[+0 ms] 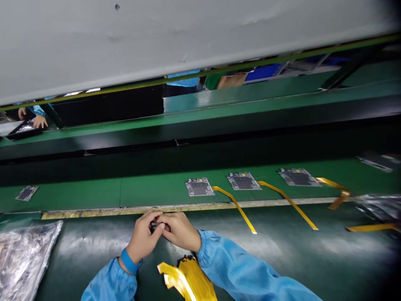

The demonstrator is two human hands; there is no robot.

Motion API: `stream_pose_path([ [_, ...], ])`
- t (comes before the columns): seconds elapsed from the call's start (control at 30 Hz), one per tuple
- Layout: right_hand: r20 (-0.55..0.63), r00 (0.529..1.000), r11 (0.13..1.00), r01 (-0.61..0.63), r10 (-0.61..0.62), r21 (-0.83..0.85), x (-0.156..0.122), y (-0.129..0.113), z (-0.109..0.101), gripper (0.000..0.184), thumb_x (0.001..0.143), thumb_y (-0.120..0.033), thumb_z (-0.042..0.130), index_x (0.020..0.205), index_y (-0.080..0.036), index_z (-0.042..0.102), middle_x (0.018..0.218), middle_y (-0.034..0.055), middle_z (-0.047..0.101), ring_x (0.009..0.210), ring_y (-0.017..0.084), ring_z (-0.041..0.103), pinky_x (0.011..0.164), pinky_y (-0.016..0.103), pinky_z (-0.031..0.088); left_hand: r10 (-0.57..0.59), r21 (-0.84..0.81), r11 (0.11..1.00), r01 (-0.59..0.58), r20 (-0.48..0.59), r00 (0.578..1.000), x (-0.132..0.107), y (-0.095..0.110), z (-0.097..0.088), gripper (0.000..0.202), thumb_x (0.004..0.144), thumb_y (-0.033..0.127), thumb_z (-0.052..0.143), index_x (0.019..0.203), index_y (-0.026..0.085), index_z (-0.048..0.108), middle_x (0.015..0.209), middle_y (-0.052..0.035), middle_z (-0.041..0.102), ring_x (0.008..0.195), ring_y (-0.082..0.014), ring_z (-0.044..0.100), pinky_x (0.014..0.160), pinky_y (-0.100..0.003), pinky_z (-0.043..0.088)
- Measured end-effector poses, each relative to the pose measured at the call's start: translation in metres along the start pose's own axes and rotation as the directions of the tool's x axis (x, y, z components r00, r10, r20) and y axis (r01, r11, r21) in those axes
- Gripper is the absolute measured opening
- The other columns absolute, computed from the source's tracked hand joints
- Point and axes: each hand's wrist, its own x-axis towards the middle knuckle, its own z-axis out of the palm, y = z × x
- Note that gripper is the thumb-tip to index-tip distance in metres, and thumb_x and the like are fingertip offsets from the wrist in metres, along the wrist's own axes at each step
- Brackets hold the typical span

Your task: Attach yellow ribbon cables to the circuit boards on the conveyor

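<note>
My left hand (144, 236), with a blue band at the wrist, and my right hand (181, 232) meet at the near edge of the green belt. Their fingers are closed around a small dark piece (154, 224), mostly hidden, so its kind is unclear. Just below my right hand lies a bundle of yellow flex cables (199, 279) with dark ends. On the belt to the right sit a circuit board (199, 187), another circuit board (243, 181) and a third circuit board (299, 177), each with a yellow flex cable hanging toward me.
A lone circuit board (26, 193) lies at the belt's left end. Silvery bags rest at the left (26, 261) and right (380, 207) of the dark green worktop. A grey panel (188, 37) hangs overhead. Across the line, a co-worker's hands (39, 121) show at far left.
</note>
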Motion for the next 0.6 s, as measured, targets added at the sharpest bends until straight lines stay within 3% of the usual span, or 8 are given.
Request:
stream_pose_path([
  [0.6,-0.026,0.999,0.998,0.038,-0.039,-0.042,0.0052,-0.0027,0.0019,0.006,0.088,-0.019,0.068,0.087,-0.022,0.072,0.074,-0.0009,0.076,0.069,0.017,0.069,0.06,0.028,0.032,0.005,0.013,1.0,-0.005,-0.006,1.0,-0.0005,-0.0069,-0.0048,0.031,0.096,0.033,0.064,0.121,0.02,0.076,0.118,-0.0123,0.079,0.107,-0.0253,0.075,0.097,-0.039,0.061],
])
